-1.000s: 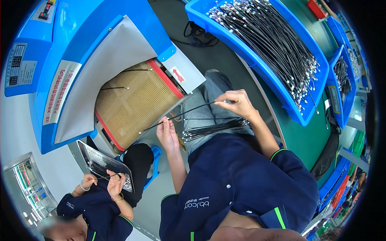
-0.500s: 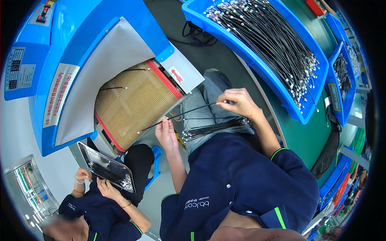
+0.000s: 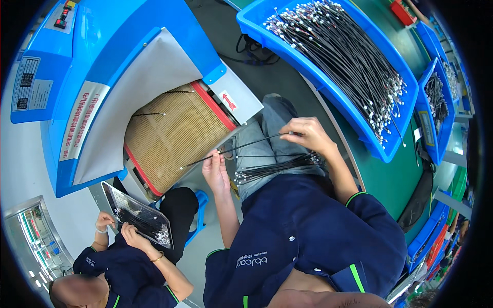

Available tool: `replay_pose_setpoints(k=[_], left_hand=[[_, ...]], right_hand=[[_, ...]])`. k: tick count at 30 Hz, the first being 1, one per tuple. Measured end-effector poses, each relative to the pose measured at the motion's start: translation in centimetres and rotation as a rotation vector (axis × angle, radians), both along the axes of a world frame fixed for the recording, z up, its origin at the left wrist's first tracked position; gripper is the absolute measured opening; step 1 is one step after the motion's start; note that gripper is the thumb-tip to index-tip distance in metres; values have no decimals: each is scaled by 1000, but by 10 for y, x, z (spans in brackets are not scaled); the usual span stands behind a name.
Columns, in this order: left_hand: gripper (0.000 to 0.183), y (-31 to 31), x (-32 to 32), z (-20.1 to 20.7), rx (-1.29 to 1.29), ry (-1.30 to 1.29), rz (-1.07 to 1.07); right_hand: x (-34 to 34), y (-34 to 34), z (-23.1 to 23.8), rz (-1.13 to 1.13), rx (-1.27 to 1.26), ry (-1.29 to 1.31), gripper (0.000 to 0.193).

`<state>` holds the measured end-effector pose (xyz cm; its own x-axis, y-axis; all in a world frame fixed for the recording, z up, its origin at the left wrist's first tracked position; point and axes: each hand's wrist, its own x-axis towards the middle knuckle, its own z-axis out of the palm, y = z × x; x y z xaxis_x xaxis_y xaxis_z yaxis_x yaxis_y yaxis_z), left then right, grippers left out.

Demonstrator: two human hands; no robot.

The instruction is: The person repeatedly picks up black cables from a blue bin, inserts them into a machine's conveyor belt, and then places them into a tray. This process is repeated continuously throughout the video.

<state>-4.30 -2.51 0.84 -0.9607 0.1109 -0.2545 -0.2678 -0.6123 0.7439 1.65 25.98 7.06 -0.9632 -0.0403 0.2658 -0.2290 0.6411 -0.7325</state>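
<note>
A thin black cable with small white connectors is stretched between my two hands above my lap. Its left part is pinched in the fingers of my left hand, and the tip pokes out past them toward the mesh belt. The fingers of my right hand close on the other end. Across my thighs, below the held cable, lies a bundle of similar cables. The mesh conveyor belt of a blue machine is to the left, with two black cables spaced apart on it.
A large blue bin full of black cables stands on the green table at right, with smaller bins beyond. The blue machine's hood rises at left. At lower left a seated co-worker handles cables over a clear tray.
The whole view has shifted slightly. My hands keep the cable stretched in nearly the same pose. The co-worker's hands have moved a little at the tray.
</note>
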Motion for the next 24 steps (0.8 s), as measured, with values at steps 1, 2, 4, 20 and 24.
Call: replay_pose_setpoints(k=[1,2,4,20,24], left_hand=[[14,0,0,1,3,4,-5],[14,0,0,2,-9,6,-9],[14,1,-1,3,-13,7,-10],[15,22,2,0,-89,-74,-135],[16,27,3,2,-78,-83,-149]], right_hand=[[0,2,-2,10,0,-9,14],[0,4,-3,20,-1,-17,16],[0,9,2,51,-2,-119,20],[-33,-29,29,117,49,-355,20],[-32,-34,21,143,92,-366,20]])
